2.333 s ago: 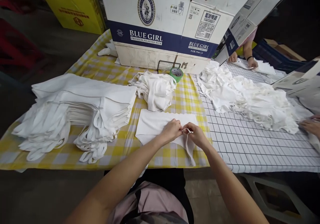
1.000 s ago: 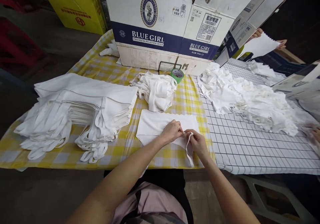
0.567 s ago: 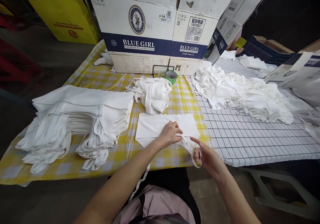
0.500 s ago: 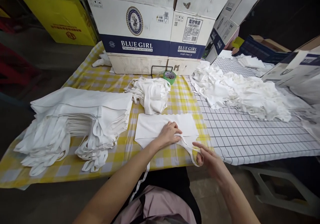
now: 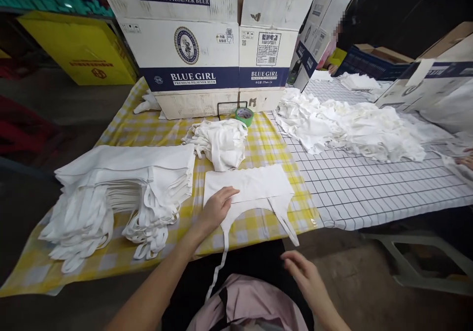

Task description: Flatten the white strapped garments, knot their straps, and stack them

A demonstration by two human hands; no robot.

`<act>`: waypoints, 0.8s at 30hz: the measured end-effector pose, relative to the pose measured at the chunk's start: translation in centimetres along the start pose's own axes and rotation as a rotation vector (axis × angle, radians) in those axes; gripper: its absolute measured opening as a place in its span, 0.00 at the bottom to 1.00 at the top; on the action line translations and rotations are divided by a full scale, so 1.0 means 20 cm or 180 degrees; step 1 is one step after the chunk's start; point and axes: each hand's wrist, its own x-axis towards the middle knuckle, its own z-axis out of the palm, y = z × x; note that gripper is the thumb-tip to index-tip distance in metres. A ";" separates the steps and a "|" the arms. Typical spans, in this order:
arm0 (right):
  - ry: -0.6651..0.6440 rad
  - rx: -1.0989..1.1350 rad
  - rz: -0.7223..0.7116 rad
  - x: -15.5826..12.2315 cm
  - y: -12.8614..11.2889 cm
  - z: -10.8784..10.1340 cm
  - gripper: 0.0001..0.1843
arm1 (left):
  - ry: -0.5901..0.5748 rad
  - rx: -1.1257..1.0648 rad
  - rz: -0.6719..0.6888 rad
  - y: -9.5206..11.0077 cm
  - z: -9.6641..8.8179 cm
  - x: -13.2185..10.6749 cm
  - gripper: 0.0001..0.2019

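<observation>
A white strappy garment (image 5: 254, 183) lies flat, its wide panel away from me. Its right strap (image 5: 286, 222) reaches the table edge; the left strap (image 5: 224, 252) hangs over it towards my lap. My left hand (image 5: 218, 207) rests on the garment's left part, at the base of the left strap, fingers stretched over the cloth. Off the table edge, below the right strap, my right hand (image 5: 301, 272) is in the air with loosely bent fingers and nothing in them. Left of the garment is a neat stack of similar white garments (image 5: 125, 163), straps bunched towards me.
Behind the garment sit a crumpled white cloth pile (image 5: 221, 141) and a green tape roll (image 5: 244, 116), before a large beer carton (image 5: 192, 80). More white cloth (image 5: 347, 124) is heaped on the checked table at right. Another person's hand (image 5: 466, 159) shows at the right edge.
My left hand has slid left along the garment to its left strap. My right hand has let go of the right strap and drawn back towards me; that strap now lies straight.
</observation>
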 end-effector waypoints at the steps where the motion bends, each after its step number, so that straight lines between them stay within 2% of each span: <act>1: -0.0400 0.0125 0.0134 0.01 -0.01 0.08 0.15 | 0.0015 0.0082 -0.0053 -0.02 -0.04 -0.05 0.19; 3: -0.1036 0.0572 0.0284 0.04 -0.05 0.27 0.21 | -0.0109 0.0223 -0.0067 -0.05 -0.10 -0.13 0.20; 5: -0.1416 0.1215 0.0330 0.07 -0.14 0.46 0.27 | -0.0362 0.0301 0.0005 -0.07 -0.11 -0.20 0.22; 7: -0.1644 0.1744 0.0441 0.08 -0.23 0.61 0.24 | -0.0628 0.0350 0.0071 -0.08 -0.10 -0.24 0.24; 9: -0.1714 0.1949 0.0617 0.08 -0.30 0.68 0.18 | -0.0790 0.0427 0.0109 -0.10 -0.08 -0.26 0.24; 11: -0.1594 0.1778 0.0722 0.06 -0.33 0.67 0.13 | -0.0831 0.0508 0.0161 -0.12 -0.06 -0.27 0.24; 13: -0.1285 0.1266 0.0580 0.02 -0.32 0.60 0.08 | -0.0792 0.0549 0.0211 -0.13 -0.05 -0.27 0.23; 15: -0.0816 0.0466 0.0147 -0.03 -0.28 0.51 0.05 | -0.0751 0.0572 0.0258 -0.15 -0.05 -0.27 0.22; 17: -0.0346 -0.0456 -0.0277 -0.09 -0.23 0.44 0.08 | -0.0730 0.0598 0.0290 -0.16 -0.04 -0.27 0.21; 19: -0.0053 -0.1324 -0.0457 -0.13 -0.19 0.39 0.06 | -0.0720 0.0626 0.0325 -0.17 -0.04 -0.27 0.21; 21: 0.0027 -0.2012 -0.0443 -0.17 -0.18 0.37 0.07 | -0.0717 0.0651 0.0370 -0.18 -0.04 -0.27 0.20; 24: -0.0089 -0.2536 -0.0596 -0.22 -0.21 0.34 0.09 | -0.0716 0.0675 0.0409 -0.19 -0.04 -0.28 0.20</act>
